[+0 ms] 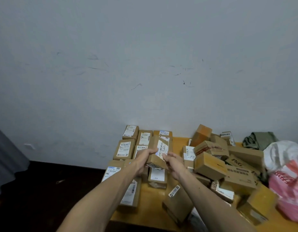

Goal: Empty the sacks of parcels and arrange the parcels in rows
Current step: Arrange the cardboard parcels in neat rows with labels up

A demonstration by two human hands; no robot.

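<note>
Cardboard parcel point(160, 148) held clear above the sorted rows point(124, 149) at the left of the table point(155, 198); left hand point(144, 158) has fingers curled round its left edge, right hand point(173, 162) clasps its near right corner; both equally near. Long axis runs away from the person, label up, slightly skewed to the rows; placing likely needs a small twist. Unsorted heap point(212, 164) and plastic sack point(288, 178) lie to the right.

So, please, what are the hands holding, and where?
A labelled cardboard parcel, by its near end: left hand on the left edge, right hand on the right.
</note>
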